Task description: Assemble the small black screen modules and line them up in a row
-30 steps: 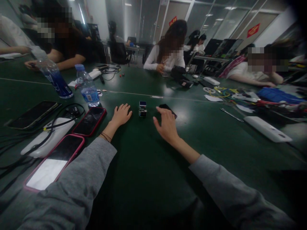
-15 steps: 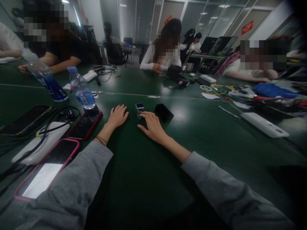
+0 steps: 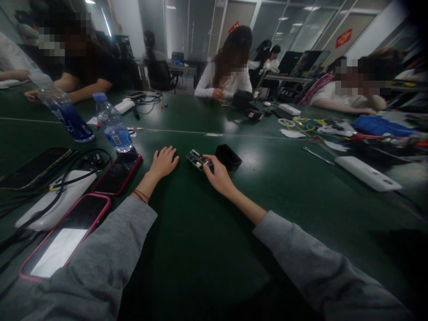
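Our right hand [image 3: 218,174] holds a circuit board [image 3: 195,159] between thumb and fingers, near the middle of the dark green bench [image 3: 194,240]; we cannot tell whether the board touches the surface. Just beyond that hand sits a black box [image 3: 228,157]. Our left hand [image 3: 163,162] lies palm down, fingers loosely spread, with a red-edged phone [image 3: 117,174] to its left and a bottle [image 3: 115,127] behind the phone.

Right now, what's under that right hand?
Part of a small circuit board: the right hand holds one end, and the other end sticks out toward the left hand. The right hand covers some of the held end, so I can't see what's there.
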A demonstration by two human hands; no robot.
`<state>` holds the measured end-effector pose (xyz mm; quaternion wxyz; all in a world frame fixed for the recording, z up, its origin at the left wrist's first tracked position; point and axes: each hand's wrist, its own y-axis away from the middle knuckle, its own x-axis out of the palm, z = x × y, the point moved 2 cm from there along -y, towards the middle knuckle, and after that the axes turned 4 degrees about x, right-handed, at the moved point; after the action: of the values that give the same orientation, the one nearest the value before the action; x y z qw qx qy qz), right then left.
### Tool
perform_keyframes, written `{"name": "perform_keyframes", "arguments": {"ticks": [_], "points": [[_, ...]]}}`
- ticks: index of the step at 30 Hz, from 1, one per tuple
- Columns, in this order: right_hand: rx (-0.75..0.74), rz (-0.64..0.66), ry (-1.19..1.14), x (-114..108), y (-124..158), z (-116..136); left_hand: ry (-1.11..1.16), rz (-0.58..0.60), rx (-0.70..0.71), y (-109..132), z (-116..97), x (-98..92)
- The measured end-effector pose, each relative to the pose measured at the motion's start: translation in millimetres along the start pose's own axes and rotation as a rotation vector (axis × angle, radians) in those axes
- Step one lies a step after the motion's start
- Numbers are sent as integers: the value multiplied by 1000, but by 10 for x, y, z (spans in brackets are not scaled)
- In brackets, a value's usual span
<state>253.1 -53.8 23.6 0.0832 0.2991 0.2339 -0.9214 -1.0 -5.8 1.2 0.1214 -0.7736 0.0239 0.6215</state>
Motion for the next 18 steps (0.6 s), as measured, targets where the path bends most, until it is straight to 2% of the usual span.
{"name": "perform_keyframes", "arguments": {"ticks": [8, 14, 18], "points": [[101, -67, 88, 33, -51, -113, -11, 6, 6, 11, -19, -14], [6, -55, 77, 24, -19, -74, -9, 3, 1, 9, -18, -12], [51, -58, -31, -1, -25, -81, 9, 2, 3, -4, 18, 14]]}}
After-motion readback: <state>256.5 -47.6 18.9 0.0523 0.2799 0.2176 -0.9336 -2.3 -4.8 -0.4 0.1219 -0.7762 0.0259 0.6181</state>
